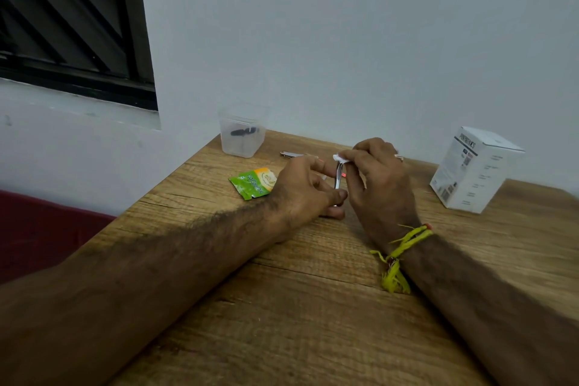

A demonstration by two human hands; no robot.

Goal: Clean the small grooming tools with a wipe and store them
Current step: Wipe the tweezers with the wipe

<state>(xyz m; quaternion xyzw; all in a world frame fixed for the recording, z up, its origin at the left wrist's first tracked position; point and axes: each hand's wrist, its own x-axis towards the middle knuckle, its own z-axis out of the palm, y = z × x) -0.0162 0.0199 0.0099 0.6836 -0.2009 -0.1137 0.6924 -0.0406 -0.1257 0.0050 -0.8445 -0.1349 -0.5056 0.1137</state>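
Note:
My left hand (308, 188) holds a small shiny metal grooming tool (337, 178) upright, its lower end between thumb and fingers. My right hand (380, 178) pinches a small white wipe (341, 158) around the tool's top end. A clear plastic container (241, 136) stands at the table's far left corner with a dark tool inside. Another metal tool (289, 153) lies on the table behind my left hand, partly hidden.
A torn green wipe sachet (253, 185) lies left of my hands on the wooden table (313, 307). A white cardboard box (473, 169) stands at the right. The wall runs along the table's far edge; a dark window is up left.

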